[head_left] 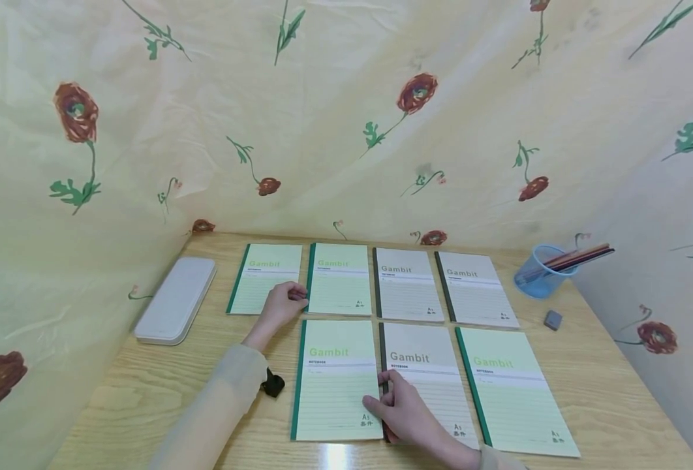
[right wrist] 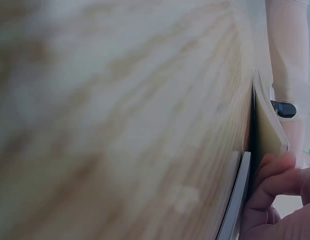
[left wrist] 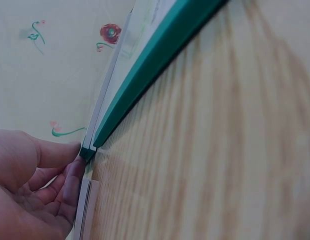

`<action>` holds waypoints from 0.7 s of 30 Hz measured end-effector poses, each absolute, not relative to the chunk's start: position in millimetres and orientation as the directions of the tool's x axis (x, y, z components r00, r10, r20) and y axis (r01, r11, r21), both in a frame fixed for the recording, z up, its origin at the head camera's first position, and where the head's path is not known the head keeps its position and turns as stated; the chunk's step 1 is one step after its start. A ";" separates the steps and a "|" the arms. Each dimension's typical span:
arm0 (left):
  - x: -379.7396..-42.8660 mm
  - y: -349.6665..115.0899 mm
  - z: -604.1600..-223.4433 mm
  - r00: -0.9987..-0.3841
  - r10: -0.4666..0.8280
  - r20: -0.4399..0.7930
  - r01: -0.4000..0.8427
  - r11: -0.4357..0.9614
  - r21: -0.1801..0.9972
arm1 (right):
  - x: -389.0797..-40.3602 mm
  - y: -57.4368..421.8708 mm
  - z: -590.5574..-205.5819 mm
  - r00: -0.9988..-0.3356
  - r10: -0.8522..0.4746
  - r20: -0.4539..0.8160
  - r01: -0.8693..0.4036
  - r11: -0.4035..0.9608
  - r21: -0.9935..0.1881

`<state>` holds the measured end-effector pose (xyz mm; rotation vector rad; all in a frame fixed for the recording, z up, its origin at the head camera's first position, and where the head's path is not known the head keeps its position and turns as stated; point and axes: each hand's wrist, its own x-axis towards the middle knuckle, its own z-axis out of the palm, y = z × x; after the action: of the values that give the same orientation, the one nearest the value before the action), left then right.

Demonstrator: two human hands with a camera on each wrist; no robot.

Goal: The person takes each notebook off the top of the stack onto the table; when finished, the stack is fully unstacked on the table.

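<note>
Seven Gambit notebooks lie in two rows. My left hand (head_left: 282,303) is at the back row, thumb and finger pinching the lower left corner of a green-spined notebook (head_left: 339,281); the left wrist view shows that green corner (left wrist: 87,152) between them. To its left lies another green notebook (head_left: 267,274), partly behind the hand. In the front row my right hand (head_left: 402,408) grips the right edge of a pale green notebook (head_left: 331,385), thumb on the cover. The right wrist view shows this notebook (right wrist: 269,120) tilted up, fingers beneath. The dark-spined notebook (head_left: 431,372) lies under the right hand.
Two dark-spined notebooks (head_left: 408,287) (head_left: 476,287) lie at the back right, and a green one (head_left: 519,385) at the front right. A white case (head_left: 176,300) stands left. A blue pencil cup (head_left: 540,274) and a small dark eraser-like block (head_left: 553,320) are right. Flowered cloth (head_left: 323,117) hangs behind.
</note>
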<state>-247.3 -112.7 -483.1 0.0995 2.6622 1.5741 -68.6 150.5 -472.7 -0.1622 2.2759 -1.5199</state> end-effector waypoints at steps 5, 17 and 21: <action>-248.4 -112.7 -483.8 -0.997 0.079 0.002 0.040 0.482 0.875 | -68.1 151.3 -472.4 -0.912 -0.313 -0.266 0.114 0.429 -0.896; -247.7 -112.7 -484.5 -0.996 0.083 0.011 0.051 0.492 0.869 | -66.9 152.8 -463.9 -0.921 -0.282 -0.269 0.127 0.435 -0.891; -247.8 -113.2 -484.5 -0.996 0.086 0.008 0.049 0.484 0.874 | -71.1 154.2 -457.1 -0.920 -0.300 -0.254 0.106 0.431 -0.896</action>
<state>-247.8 -113.2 -484.5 0.1220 2.6746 1.5725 -71.1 154.2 -457.1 -0.1652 2.3135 -1.4882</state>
